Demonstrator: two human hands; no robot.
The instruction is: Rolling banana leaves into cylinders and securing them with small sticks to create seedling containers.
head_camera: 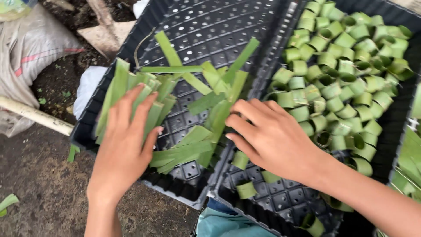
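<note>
Head view: left hand (125,145) lies flat, fingers spread, on a stack of cut green leaf strips (131,98) in the left black perforated tray (210,26); it grips nothing. Right hand (272,138), fingers curled, touches loose strips (219,109) at the tray's right edge; grip closure cannot be told. Rolled leaf rings (342,83) fill the right tray (280,202).

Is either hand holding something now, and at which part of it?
Neither hand grips anything. The left hand lies flat on the stack of leaf strips; the right hand touches loose leaf strips with its fingertips.
</note>
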